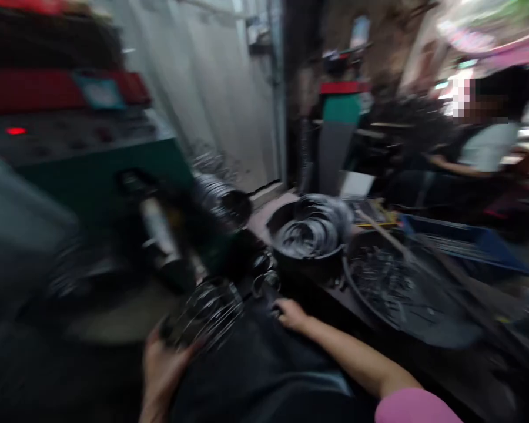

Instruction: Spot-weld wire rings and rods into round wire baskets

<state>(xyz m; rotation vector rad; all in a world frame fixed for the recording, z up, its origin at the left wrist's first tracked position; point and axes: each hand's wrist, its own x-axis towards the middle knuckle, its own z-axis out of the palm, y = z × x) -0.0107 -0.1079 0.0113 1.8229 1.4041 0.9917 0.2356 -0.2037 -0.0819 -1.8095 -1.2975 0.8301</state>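
My left hand [167,358] is at the lower left, its fingers and thumb round the near side of a rounded bundle of shiny metal wire [214,311], open like a cage. The wire sits above my dark-covered lap [247,364]. My right hand [293,315] is closed, fingers curled, at the end of a dark object that blur keeps me from naming. Just beyond that hand are shiny metal rings [267,283]. Left of centre, a machine part with a pale metal bar [158,229] reaches down toward the wire bundle.
A black basin [286,249] holds stacked wire rings. Right of it, a wide dark pan [365,305] contains small metal pieces. A blue crate [480,238] stands farther right. The green and red machine [101,158] fills the left. Another person [489,147] sits at the back right.
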